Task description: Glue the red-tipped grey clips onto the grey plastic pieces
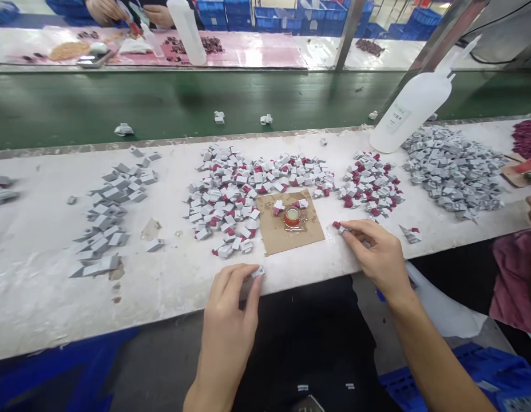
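My left hand (pixel 233 312) pinches a small grey piece (pixel 257 272) between thumb and fingers at the table's front edge. Pinched in my right hand (pixel 375 249) is a small grey and dark red piece (pixel 339 227), just right of a brown cardboard square (pixel 274 243). On the cardboard, a round orange-rimmed container (pixel 292 216) stands in a wet patch, with two small grey and red pieces behind it. A pile of grey and red pieces (pixel 226 194) spreads left of and behind the cardboard. Another such pile (pixel 371 186) lies behind my right hand.
Grey pieces (pixel 106 223) lie at the left, and a large grey heap (pixel 454 169) at the right. A white squeeze bottle (pixel 413 109) stands behind. Beyond runs a green belt (pixel 171 103) with a few pieces. Other people's hands show at top left and the right edge.
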A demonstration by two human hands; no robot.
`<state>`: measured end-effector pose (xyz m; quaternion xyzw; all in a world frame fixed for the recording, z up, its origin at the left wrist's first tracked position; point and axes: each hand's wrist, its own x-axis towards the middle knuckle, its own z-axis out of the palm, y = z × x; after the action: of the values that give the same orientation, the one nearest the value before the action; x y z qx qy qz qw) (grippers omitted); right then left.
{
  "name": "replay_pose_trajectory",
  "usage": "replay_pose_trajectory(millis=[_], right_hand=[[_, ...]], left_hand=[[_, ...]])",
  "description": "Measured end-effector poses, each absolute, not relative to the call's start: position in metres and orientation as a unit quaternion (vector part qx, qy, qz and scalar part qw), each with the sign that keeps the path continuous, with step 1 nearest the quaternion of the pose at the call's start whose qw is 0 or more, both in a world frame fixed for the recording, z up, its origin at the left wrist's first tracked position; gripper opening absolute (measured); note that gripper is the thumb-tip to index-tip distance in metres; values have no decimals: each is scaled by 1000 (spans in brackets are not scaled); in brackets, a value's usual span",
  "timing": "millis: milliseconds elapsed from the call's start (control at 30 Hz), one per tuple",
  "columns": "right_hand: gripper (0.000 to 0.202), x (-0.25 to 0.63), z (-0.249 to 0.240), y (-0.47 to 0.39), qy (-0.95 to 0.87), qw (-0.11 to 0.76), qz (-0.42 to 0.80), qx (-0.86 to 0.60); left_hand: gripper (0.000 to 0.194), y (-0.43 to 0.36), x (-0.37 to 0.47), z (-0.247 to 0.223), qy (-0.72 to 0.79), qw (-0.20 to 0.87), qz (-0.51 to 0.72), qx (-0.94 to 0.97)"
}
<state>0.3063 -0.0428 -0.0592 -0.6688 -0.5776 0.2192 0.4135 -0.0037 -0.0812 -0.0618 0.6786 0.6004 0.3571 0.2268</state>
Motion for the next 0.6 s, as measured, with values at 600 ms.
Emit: replay_pose_trajectory(millis=[600], right_hand=[[18,246,-32,-1,-617,453,278,-580]], left_hand=[[21,-54,-2,-61,536,305,314,722]])
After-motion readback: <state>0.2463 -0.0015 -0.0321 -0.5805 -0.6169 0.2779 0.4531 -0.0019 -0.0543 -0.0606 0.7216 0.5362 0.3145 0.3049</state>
